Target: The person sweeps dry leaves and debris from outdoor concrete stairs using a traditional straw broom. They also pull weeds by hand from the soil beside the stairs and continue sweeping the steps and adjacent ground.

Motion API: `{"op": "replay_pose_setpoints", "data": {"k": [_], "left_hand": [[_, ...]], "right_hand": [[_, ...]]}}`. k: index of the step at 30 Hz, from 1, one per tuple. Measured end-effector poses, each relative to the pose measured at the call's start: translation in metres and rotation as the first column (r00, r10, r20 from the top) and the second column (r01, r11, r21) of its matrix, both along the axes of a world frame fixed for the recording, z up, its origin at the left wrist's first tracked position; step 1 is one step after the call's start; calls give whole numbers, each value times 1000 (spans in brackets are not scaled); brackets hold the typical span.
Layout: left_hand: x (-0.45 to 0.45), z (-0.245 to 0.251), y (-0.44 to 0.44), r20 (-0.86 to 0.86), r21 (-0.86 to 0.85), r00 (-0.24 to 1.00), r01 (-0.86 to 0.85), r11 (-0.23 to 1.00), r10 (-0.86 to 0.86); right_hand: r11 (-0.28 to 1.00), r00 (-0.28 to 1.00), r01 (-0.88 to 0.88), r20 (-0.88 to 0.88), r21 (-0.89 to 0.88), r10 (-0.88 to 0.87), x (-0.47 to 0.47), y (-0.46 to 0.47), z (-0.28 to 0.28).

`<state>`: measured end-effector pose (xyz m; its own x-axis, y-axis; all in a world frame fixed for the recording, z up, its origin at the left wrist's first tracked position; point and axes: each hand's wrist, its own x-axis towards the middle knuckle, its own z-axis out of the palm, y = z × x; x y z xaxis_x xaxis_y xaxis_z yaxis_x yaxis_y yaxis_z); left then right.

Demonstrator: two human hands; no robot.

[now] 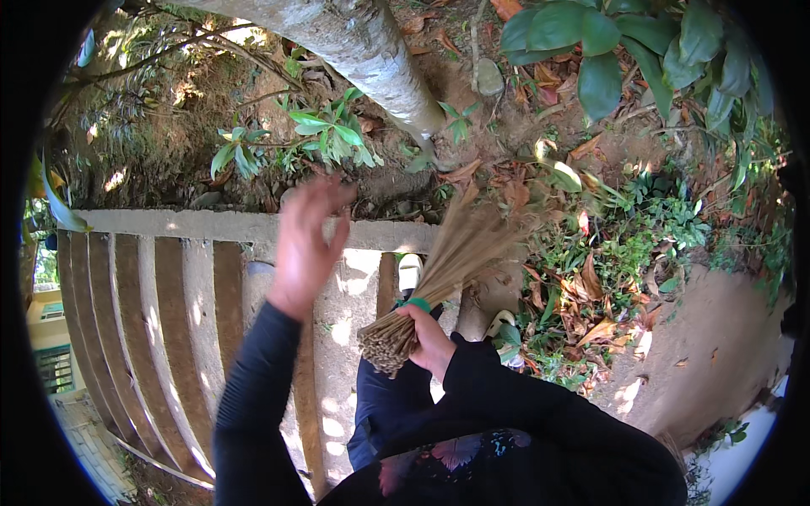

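Observation:
My right hand grips a bundled stick broom near its butt end, just below a green binding band. The cut stick ends face my body, while the thin bristle tips fan out, blurred, towards fallen leaves and soil. My left hand is raised in front of the concrete curb, blurred, its thumb apart from the fingers and nothing seen in it. Both arms wear dark sleeves.
Concrete steps descend on the left, edged by a concrete curb. Beyond the curb stand a pale tree trunk and small leafy plants. Dry leaves and weeds cover ground at right. My shoe rests on the concrete.

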<state>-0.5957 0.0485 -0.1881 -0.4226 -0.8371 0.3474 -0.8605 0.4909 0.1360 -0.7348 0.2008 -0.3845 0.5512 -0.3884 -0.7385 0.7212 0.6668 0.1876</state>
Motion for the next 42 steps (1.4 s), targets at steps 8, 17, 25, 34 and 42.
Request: {"op": "replay_pose_setpoints", "data": {"k": [8,17,25,34,42], "left_hand": [[-87,158,-230,682,-467,730,478,744,-41],[-101,146,-249,734,-514,679,536,669,20],[-62,138,-257,798,-481,549,329,812,250],[-59,136,-295,747,-539,627,378,753,221],[-237,-215,-9,-286,951,952,268,153,111]], "right_hand": [[963,969,248,18,-106,-247,-87,-102,-79],[991,993,23,121,-129,-7,-40,-97,-52],[897,885,438,-144,-65,-443,-137,-108,-68],[944,941,329,89,-19,-326,-174,-104,-105],[965,930,261,-259,-28,-259,-184,7,-11]]}}
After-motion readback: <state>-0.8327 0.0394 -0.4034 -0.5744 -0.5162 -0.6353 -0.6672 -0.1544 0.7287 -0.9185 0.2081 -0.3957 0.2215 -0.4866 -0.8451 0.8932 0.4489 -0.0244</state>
